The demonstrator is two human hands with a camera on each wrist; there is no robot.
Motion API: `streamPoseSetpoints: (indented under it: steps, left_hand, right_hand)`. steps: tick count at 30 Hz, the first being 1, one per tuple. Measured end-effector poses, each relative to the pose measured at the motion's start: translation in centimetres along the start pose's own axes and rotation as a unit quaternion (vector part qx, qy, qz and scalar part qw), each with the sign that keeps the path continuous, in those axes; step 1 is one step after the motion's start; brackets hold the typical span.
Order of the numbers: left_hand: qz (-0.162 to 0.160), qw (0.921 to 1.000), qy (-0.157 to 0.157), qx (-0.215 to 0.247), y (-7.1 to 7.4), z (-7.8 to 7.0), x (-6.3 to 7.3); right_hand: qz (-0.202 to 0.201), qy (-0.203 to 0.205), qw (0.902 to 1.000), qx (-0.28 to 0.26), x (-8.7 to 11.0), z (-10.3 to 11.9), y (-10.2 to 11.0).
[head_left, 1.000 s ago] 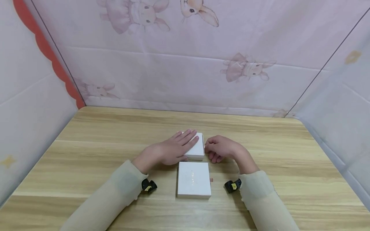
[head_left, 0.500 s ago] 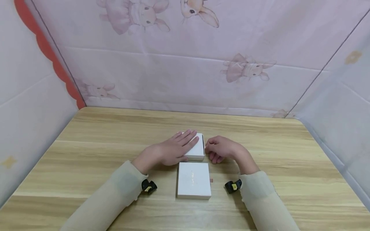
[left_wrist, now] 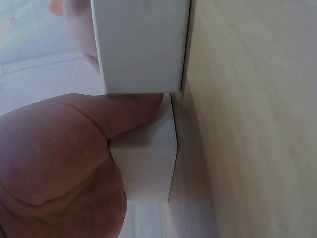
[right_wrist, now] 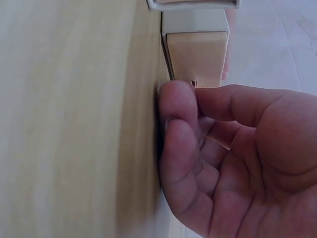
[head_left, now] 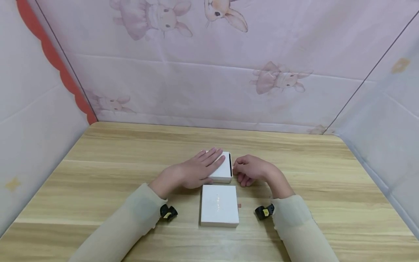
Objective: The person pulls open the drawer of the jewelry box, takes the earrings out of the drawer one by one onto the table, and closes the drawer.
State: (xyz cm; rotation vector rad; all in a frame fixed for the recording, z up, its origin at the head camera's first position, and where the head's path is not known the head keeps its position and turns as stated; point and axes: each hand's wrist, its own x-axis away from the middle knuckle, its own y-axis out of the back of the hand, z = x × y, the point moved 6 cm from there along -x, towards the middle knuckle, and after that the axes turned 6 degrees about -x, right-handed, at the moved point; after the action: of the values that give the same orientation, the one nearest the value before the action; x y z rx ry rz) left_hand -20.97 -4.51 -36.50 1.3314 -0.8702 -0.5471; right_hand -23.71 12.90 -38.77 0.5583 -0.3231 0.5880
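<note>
White box (head_left: 225, 168) sits just beyond the lettered box (head_left: 226, 213), under the left hand (head_left: 195, 171), whose fingers lie straight and grip nothing. Curled fingers of the right hand (head_left: 252, 170) seem to pinch its pull tab, mostly hidden. Light pressure on top could let the whole box slide; a crooked tug might jam the inner drawer (right_wrist: 196, 54). The left thumb crowds the slim gap to the lettered box; rightward of that, the table (head_left: 327, 182) leaves pulling room.

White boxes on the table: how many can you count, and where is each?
2: the far box, partly under the person's left hand, and the near box, closer to the person. No others show.
</note>
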Motion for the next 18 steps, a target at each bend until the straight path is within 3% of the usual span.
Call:
streamPoseSetpoints:
  steps: [18]
  left_hand:
    - [-0.009,0.9999,-0.006,-0.001,-0.1,0.06,0.02]
  right_hand:
    - [-0.007,-0.007,0.9998,-0.015,0.02,-0.39,0.13]
